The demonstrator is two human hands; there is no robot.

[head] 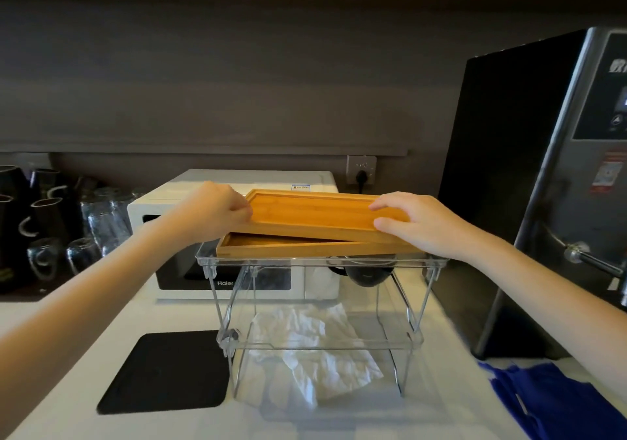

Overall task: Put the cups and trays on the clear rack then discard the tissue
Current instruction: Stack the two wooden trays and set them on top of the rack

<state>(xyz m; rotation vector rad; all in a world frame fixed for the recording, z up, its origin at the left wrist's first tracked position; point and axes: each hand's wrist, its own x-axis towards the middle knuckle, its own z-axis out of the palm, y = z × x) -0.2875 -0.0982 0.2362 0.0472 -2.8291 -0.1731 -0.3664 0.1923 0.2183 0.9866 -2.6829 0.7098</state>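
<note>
Lying nearest on the white counter (424, 416) are a blue cloth (556, 402) at the right edge and a black mat (166, 371) to the left. Between them stands the clear rack (315, 344), and a crumpled white tissue (312, 354) rests on the counter under its lower shelf, spilling slightly past the front. Both bare forearms reach in from the sides toward the rack's top shelf. On that shelf sits a wooden tray (291, 244), and a second wooden tray (315, 214) lies tilted across it, its left end raised. The left hand (217, 208) pinches the left end of the upper tray, fingers curled around its rim. The right hand (417, 222) grips the right end, thumb on the near side wall and fingers laid over the top edge. Beneath the top shelf, toward the right, a dark cup (366, 273) shows through the plastic; what it rests on cannot be told. Behind the rack stands a white microwave (237, 270). Farther left, black mugs (20, 208) and upturned glasses (101, 222) crowd a dark surface, and a tall steel water dispenser (556, 185) rises at the right against the brown wall.
</note>
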